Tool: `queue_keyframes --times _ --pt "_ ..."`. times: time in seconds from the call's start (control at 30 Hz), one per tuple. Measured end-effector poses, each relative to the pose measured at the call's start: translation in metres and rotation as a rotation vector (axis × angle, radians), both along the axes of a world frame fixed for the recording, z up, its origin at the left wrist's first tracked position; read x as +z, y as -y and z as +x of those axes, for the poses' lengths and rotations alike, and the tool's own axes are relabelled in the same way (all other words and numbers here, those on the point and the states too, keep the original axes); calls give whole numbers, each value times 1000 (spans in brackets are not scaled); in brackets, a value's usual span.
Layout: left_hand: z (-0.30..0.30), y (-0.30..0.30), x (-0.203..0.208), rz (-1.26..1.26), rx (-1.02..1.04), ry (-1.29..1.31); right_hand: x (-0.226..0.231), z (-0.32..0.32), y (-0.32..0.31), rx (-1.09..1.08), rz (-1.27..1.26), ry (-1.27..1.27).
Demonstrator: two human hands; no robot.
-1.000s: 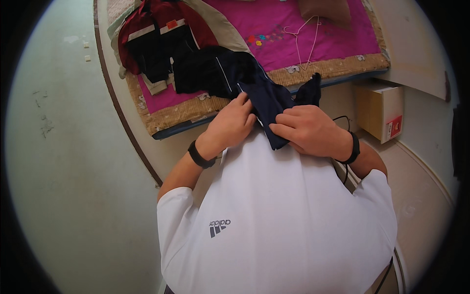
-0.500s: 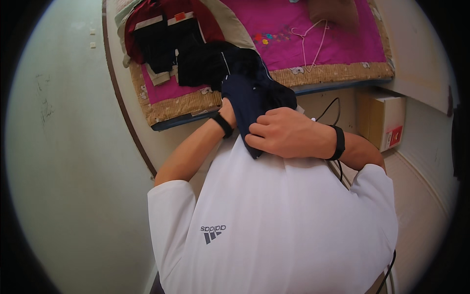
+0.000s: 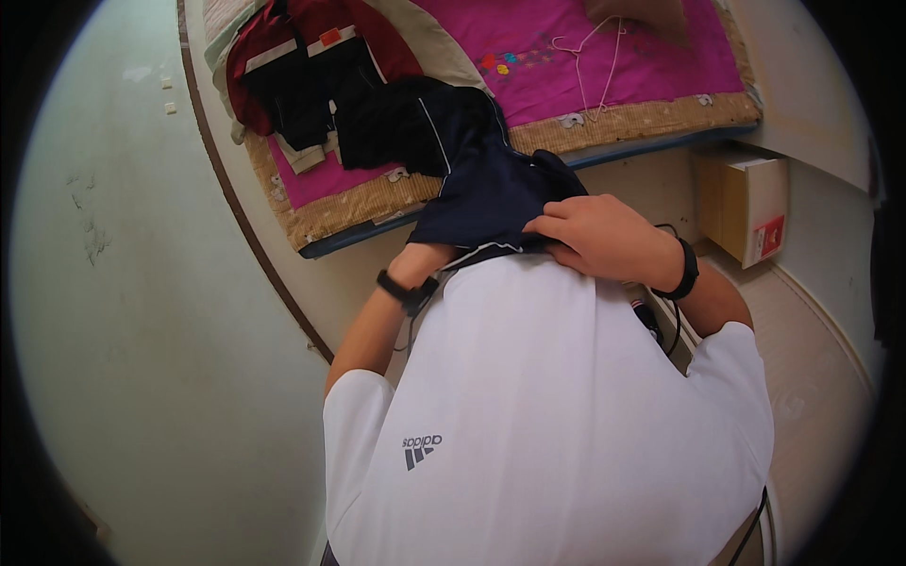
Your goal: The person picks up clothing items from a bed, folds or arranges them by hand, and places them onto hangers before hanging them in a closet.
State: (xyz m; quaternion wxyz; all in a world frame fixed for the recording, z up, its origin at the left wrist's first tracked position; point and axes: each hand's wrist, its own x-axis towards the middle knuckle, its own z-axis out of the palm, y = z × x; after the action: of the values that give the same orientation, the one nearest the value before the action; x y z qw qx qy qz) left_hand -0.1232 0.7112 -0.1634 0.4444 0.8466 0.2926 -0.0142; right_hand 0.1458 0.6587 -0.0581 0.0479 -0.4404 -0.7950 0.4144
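A dark navy garment with thin white piping (image 3: pixel 491 193) stretches from the bed towards my body, its near open edge just in front of my white shirt. My left hand (image 3: pixel 427 259) reaches in under the cloth at that edge, and its fingers are hidden. On the right side of the same edge, my right hand (image 3: pixel 595 241) pinches the cloth between thumb and fingers. The garment's black far part (image 3: pixel 382 127) lies on the bed, beside another dark piece of clothing with light bands (image 3: pixel 307 94).
A bed with a magenta cover (image 3: pixel 661 75) and patterned border lies ahead. On it rest a red and beige garment (image 3: pixel 401 52), a pale clothes hanger (image 3: pixel 604 71) and a brown cushion (image 3: pixel 646 14). A box (image 3: pixel 746 203) stands at right; a pale wall (image 3: pixel 123 283) runs along the left.
The garment's near edge has spread from a narrow fold into a wide opening. My left hand has moved slightly down and left, and my right hand has shifted right along the edge.
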Motion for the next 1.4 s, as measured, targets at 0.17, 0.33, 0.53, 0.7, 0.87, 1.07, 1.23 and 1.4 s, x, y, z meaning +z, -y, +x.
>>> queue_keyframes --times 0.17,0.33,0.53,0.7,0.87,1.07,1.23,1.4 --pt "-43 18 18 31 9 -21 7 -7 -1 -11 203 -149" --pt "-3 12 -9 269 45 -127 6 -44 -15 35 335 -215" --pt "3 -13 -1 218 -42 -413 -7 -40 -41 -1 450 -142" --pt "-24 -46 98 -441 204 -381 3 -15 -48 -229 389 -156" --pt "-44 -30 68 186 111 -164 17 -13 -64 -173 477 -333" --pt "-30 -22 44 554 283 375 31 4 -66 -355 327 -559" --pt "-8 -28 36 143 288 617 33 14 -69 -327 367 -563" --pt "6 -11 25 3 447 693 46 30 -65 -570 264 -573"
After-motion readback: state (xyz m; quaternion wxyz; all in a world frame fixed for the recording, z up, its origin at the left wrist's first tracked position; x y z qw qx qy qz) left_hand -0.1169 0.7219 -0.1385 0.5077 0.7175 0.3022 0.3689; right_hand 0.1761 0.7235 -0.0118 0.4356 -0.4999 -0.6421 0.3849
